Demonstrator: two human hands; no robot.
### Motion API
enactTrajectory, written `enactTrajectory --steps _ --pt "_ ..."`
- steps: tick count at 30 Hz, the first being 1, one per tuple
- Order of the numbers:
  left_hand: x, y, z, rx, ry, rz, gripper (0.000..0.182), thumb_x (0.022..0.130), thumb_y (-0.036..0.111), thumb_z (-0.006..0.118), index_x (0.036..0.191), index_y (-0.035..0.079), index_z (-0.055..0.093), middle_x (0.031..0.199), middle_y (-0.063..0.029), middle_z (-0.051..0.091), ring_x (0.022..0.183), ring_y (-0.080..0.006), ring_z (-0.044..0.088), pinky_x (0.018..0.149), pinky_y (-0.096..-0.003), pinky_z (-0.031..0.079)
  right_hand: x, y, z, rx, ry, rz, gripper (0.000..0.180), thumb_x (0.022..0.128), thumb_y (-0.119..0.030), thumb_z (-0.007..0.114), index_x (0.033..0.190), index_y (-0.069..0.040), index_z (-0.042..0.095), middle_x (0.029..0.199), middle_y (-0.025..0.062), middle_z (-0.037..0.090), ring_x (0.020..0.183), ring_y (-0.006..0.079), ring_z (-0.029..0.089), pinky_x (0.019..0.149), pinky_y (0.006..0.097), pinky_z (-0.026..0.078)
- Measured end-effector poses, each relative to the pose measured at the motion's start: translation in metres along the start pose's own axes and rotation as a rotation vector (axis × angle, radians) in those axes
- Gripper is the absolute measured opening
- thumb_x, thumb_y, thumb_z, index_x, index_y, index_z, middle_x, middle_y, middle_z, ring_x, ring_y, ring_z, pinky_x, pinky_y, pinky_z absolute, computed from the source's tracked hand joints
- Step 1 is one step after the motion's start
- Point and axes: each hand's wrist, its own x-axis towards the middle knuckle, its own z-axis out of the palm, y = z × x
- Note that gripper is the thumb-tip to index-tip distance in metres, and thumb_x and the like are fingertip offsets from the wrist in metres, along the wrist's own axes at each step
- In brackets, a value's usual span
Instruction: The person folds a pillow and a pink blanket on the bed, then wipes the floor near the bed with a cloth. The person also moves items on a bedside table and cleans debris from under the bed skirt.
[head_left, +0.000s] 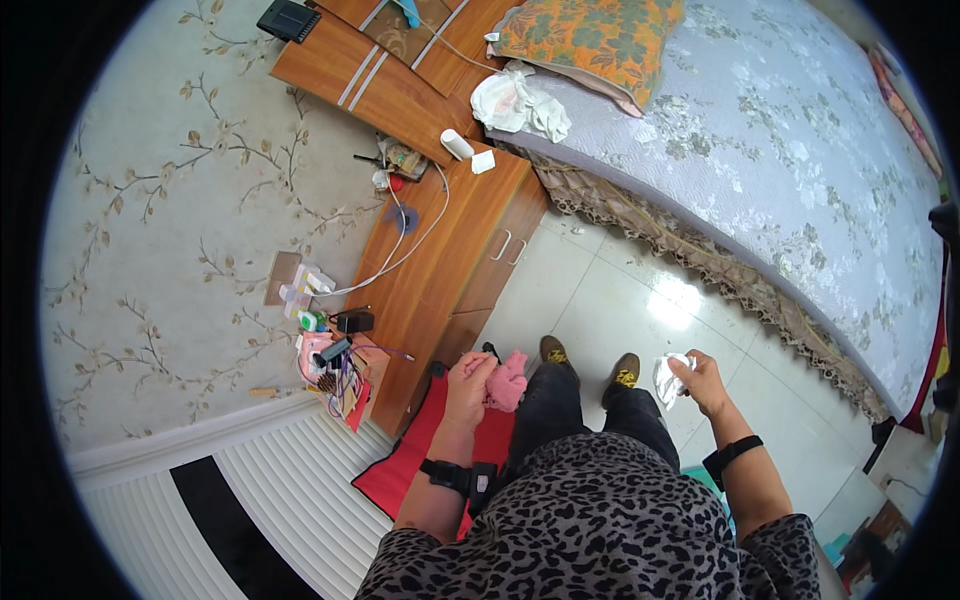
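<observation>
My left hand (471, 379) is closed on a crumpled pink cloth (507, 382) that hangs beside its fingers, above a red mat. A dark object shows just behind those fingertips; I cannot tell what it is. Over the tiled floor, my right hand (699, 379) pinches a crumpled white tissue or thin cloth (667, 381) between thumb and fingers. Each forearm carries a black strap. Between the hands are my legs in dark trousers and shoes with yellow laces.
A wooden cabinet (480, 255) with a white cable, a white roll (457, 144) and a power strip (298, 291) stands left. Beyond it is a bed (720, 135) with an orange patterned pillow (585, 45) and white cloths (517, 103). A box of cables (341, 375) sits near the red mat (412, 450).
</observation>
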Motion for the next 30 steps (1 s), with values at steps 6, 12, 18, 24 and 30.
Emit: enactTrajectory --steps 6,12,18,24,30 --pt "0.040 0.018 -0.019 -0.026 -0.012 -0.057 0.006 0.084 0.002 0.064 0.089 0.004 0.061 0.082 -0.0009 0.061 0.075 -0.0078 0.057 0.069 -0.0206 0.046 0.018 -0.003 0.006 0.014 0.005 0.080 0.021 0.085 -0.018 0.062 0.096 0.000 0.058 0.074 0.0043 0.062 0.058 0.0102 0.056 0.047 0.0229 0.043" --pt "0.136 0.041 -0.026 0.013 -0.089 -0.144 0.007 0.085 0.005 0.064 0.090 0.003 0.060 0.081 -0.0018 0.061 0.074 -0.0086 0.057 0.069 -0.0219 0.046 0.051 -0.004 0.046 0.146 0.183 0.128 0.022 0.079 -0.002 0.063 0.099 0.000 0.057 0.074 0.0060 0.060 0.056 0.0117 0.055 0.046 0.0244 0.044" --pt "0.215 0.083 -0.045 0.077 -0.150 -0.181 0.008 0.087 0.011 0.064 0.089 0.004 0.060 0.082 -0.0016 0.061 0.076 -0.0096 0.058 0.070 -0.0240 0.047 0.107 -0.025 0.124 0.188 0.423 0.101 0.025 0.077 0.004 0.062 0.099 -0.004 0.053 0.064 0.0035 0.054 0.043 0.0094 0.046 0.036 0.0234 0.036" --pt "0.264 0.103 -0.051 0.099 -0.177 -0.228 0.009 0.090 0.012 0.061 0.093 0.005 0.059 0.090 -0.0041 0.064 0.083 -0.0126 0.061 0.076 -0.0270 0.050 0.135 -0.039 0.170 0.407 0.402 0.076 0.022 0.081 0.006 0.058 0.100 -0.005 0.058 0.071 0.0049 0.059 0.048 0.0111 0.054 0.042 0.0228 0.045" --pt "0.255 0.083 -0.027 0.041 -0.296 -0.311 0.012 0.087 0.005 0.062 0.099 0.003 0.059 0.095 -0.0053 0.063 0.090 -0.0149 0.061 0.081 -0.0288 0.049 0.148 -0.006 0.155 0.413 0.371 0.107 0.024 0.085 0.006 0.053 0.106 -0.002 0.057 0.089 0.0105 0.063 0.067 0.0155 0.064 0.056 0.0240 0.054"
